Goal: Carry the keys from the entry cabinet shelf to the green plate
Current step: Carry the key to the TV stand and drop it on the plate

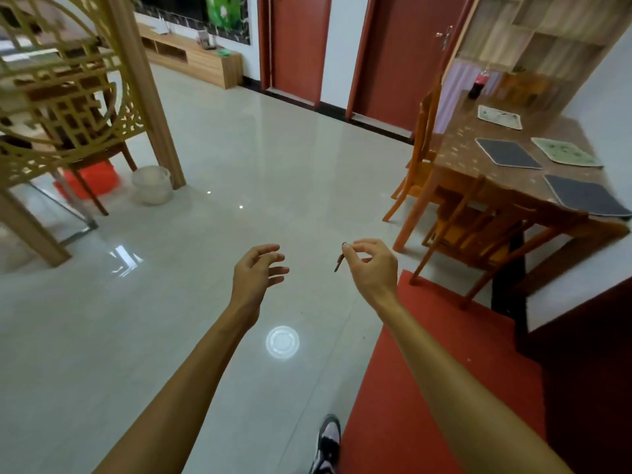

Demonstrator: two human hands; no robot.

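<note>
Glossy pale tiled floor (212, 159), red mat (420, 364) near right, brown patterned wooden tabletop (485, 186) far right with square mats. Small dark keys (339, 261) dangle from right hand (371, 265), fingers (352, 247) pinched narrow on top end. Left hand (256, 268) empty, fingers loosely spread. No green plate clearly identifiable. Advice: keep pinch firm, walk steady, locate plate first.

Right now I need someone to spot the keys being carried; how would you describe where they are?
Find the two bare arms over the pale tiled floor. The right hand, beside the red mat, pinches the keys, which hang small and dark below its fingers. The left hand is open and holds nothing.
</note>
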